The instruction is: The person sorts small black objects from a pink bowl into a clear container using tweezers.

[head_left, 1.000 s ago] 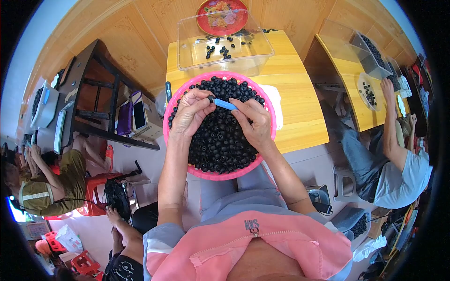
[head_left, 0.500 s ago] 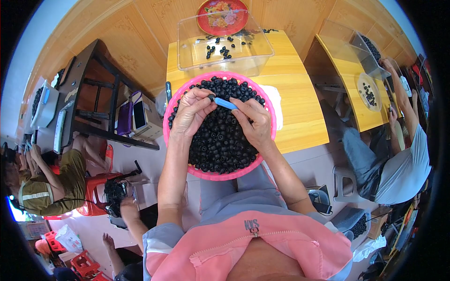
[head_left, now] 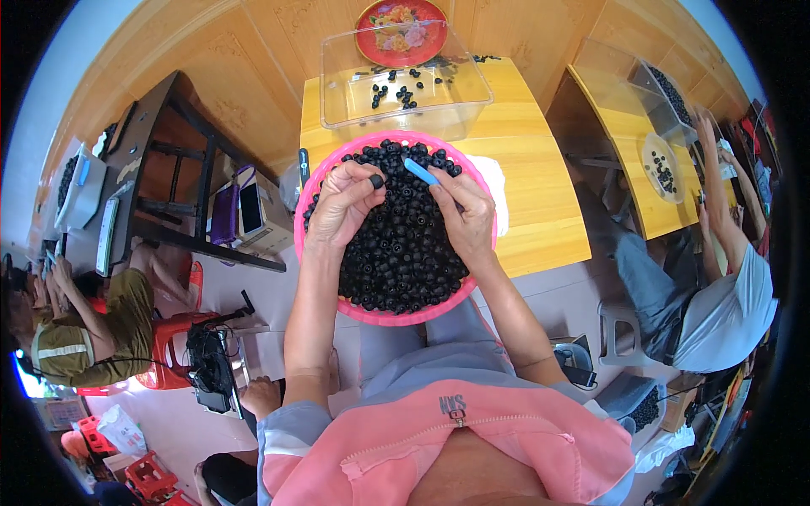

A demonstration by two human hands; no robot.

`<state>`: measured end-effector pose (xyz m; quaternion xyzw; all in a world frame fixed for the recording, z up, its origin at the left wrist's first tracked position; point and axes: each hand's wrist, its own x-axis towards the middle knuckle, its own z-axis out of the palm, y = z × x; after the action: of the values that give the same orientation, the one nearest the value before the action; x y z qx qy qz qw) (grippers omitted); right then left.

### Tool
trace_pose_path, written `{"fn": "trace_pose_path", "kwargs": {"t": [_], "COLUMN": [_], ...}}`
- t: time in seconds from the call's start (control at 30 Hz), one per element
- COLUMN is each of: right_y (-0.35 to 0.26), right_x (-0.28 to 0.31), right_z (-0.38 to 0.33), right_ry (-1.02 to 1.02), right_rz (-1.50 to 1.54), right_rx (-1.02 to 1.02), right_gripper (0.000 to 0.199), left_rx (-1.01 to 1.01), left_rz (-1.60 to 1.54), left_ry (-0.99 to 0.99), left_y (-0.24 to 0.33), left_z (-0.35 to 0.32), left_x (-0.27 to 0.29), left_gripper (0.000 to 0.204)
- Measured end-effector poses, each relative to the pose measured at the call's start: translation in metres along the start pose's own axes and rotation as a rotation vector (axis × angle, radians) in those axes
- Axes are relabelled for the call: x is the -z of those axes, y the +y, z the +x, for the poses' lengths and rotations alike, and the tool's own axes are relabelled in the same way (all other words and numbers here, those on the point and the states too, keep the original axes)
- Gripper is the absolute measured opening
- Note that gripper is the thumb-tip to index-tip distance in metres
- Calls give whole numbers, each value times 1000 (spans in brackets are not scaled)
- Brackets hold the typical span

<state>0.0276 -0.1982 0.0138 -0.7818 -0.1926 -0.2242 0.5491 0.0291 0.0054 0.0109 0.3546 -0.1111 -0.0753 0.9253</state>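
Over a pink basin (head_left: 403, 318) heaped with small black round parts (head_left: 396, 253), several with holes, I work with both hands. My left hand (head_left: 344, 202) pinches one small black part (head_left: 376, 181) between thumb and fingertips, at the left of the heap. A short light-blue stick-shaped tool (head_left: 420, 172) is pinched in my right hand (head_left: 464, 215), its free end pointing up and left. The tool and the held part are apart. The basin rests above my lap, against the near edge of the yellow table.
The yellow table (head_left: 540, 202) carries a clear plastic box (head_left: 337, 118) with scattered black parts inside. Behind the box leans a red floral tray (head_left: 380, 51). Co-workers sit at a dark table (head_left: 139, 160) on the left and another yellow table (head_left: 629, 160) on the right.
The blue tool has come away from the black part, and my right hand has turned and shifted slightly right. The right-hand co-worker's arm has moved. At lower left, another person's hand has lowered.
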Motion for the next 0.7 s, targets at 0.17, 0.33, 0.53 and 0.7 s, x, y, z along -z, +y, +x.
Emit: {"fn": "trace_pose_path", "kwargs": {"t": [0.17,0.33,0.53,0.7], "right_y": [3,2,-1,0], "right_x": [-3,-3,-1,0], "right_z": [-2,-4,-4,-4], "right_ry": [53,26,13,3], "right_rz": [32,27,35,26], "right_rx": [30,4,-23,-22], "right_gripper": [21,20,20,20], "left_rx": [-4,-15,-23,-17], "left_rz": [27,29,33,6], "left_ry": [75,58,32,16], "left_y": [2,2,1,1], "left_z": [1,2,5,6], "left_x": [-9,-5,-3,-5], "left_gripper": [16,19,18,16]}}
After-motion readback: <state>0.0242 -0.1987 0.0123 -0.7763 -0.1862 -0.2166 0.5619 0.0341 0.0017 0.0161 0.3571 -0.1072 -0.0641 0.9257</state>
